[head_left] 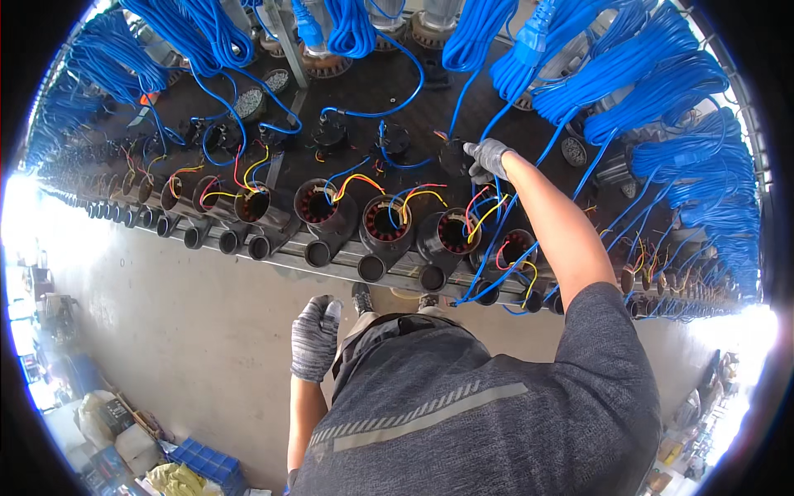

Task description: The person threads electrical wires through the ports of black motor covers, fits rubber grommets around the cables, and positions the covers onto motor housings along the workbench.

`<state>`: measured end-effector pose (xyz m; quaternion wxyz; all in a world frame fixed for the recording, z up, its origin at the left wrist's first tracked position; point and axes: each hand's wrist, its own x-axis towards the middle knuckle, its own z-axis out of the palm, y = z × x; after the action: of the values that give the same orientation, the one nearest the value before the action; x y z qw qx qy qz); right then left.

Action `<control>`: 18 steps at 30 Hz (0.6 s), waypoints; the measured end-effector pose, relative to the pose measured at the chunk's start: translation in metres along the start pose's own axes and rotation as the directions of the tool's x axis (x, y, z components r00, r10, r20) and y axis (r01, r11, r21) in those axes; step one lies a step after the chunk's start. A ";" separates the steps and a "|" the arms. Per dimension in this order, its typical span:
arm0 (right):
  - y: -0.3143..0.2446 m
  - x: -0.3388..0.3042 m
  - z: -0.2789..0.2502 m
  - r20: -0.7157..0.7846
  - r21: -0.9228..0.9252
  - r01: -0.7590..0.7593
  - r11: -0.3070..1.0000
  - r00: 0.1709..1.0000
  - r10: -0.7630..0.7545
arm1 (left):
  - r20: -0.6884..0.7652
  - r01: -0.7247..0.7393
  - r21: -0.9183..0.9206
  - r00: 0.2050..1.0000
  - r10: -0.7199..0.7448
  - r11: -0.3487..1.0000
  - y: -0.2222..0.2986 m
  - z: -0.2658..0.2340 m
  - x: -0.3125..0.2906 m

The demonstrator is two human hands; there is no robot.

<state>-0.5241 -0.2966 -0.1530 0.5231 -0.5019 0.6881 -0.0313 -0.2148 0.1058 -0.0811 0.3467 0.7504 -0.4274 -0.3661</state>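
My right hand [488,159], in a grey knit glove, reaches across the bench with its fingers closed at the edge of a black round cap [452,157]. A blue cable [457,112] runs up from this cap, and part of it lies hidden behind the fingers. Nearer to me stand black motor housings [382,221] with copper-red windings inside; red, yellow and blue wires [423,195] stick out of them. My left hand [314,337], gloved too, hangs low beside my body, apart from the bench. Its fingers are curled, with nothing visible in them.
Coiled blue cables [624,70] hang over clear containers along the far side. More black caps [329,132] lie on the dark bench [372,87], by bowls of small metal parts [249,103]. Housings line the front rail both ways. A blue crate [207,460] stands on the floor behind me.
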 end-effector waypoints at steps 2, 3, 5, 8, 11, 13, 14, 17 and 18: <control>-0.002 0.002 -0.007 -0.008 -0.299 -0.006 0.954 1.000 0.004 | 0.007 0.024 0.006 1.000 -0.024 1.000 0.005 -0.004 -0.004; -0.003 0.002 -0.010 -0.008 -0.299 -0.007 0.954 1.000 0.004 | 0.008 0.039 0.005 0.999 -0.039 0.999 0.004 -0.005 -0.006; -0.008 -0.001 -0.014 0.047 -0.693 0.110 0.712 0.993 -0.108 | 0.001 0.053 -0.007 0.999 -0.053 0.999 -0.001 -0.007 -0.010; -0.009 -0.024 -0.020 0.049 -0.413 0.071 0.908 0.997 -0.056 | -0.018 0.061 0.034 0.998 -0.060 0.998 -0.005 -0.010 -0.015; 0.002 -0.036 -0.040 0.046 -0.007 0.054 0.999 0.998 -0.054 | -0.029 0.074 -0.011 0.997 -0.075 0.997 -0.008 -0.012 -0.016; 0.015 -0.037 -0.053 0.070 0.286 0.065 0.956 0.994 -0.089 | -0.027 0.077 -0.009 0.997 -0.077 0.997 -0.009 -0.012 -0.016; 0.018 -0.042 -0.056 0.027 0.360 0.085 0.929 0.994 -0.101 | -0.026 0.076 -0.006 0.997 -0.076 0.997 -0.009 -0.012 -0.015; 0.024 -0.045 -0.073 -0.097 0.583 0.078 0.808 0.995 -0.027 | -0.004 0.083 0.001 0.997 -0.083 0.997 -0.007 -0.011 -0.014; 0.025 -0.044 -0.076 -0.101 0.583 0.080 0.809 0.995 -0.026 | -0.002 0.080 -0.002 0.997 -0.080 0.997 -0.007 -0.010 -0.013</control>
<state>-0.6003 -0.2890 -0.1028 0.6202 -0.3335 0.6531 -0.2786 -0.2079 0.1228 -0.0788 0.3328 0.7669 -0.3966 -0.3793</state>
